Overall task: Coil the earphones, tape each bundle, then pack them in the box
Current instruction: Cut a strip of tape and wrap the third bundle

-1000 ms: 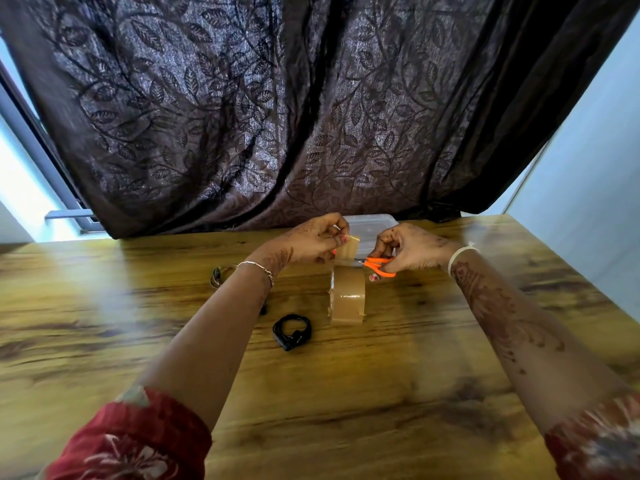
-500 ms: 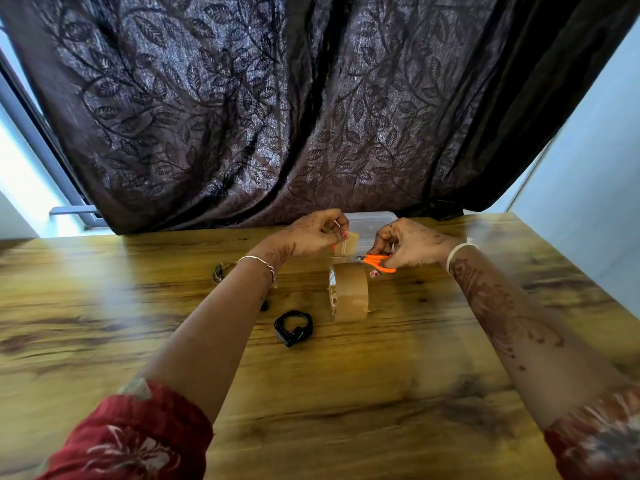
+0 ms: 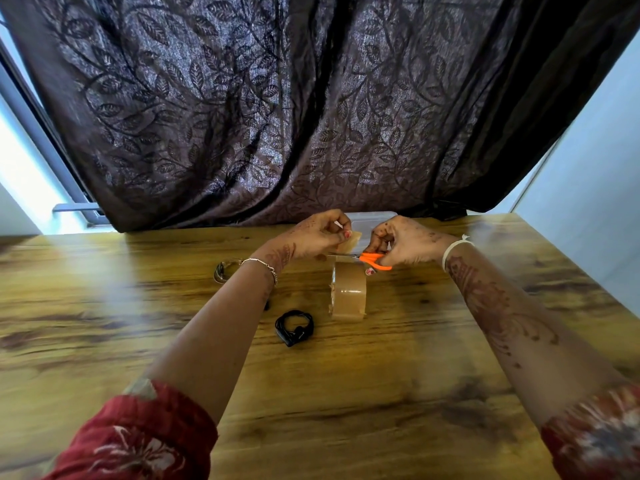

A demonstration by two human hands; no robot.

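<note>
lying flat on the table, the coiled black earphones sit just beside the tape roll, apart from both hands; no tape visible on them. roll stands on edge so the strip pulls straight up. left hand pinches the strip's free end, likely for tension. right hand grips orange scissors, blades level at the strip; cut depth unclear. paler coil rests behind the left wrist. clear box sits beyond the hands.

Orange scissors in right hand, left hand apparently pinching tape strip
</note>
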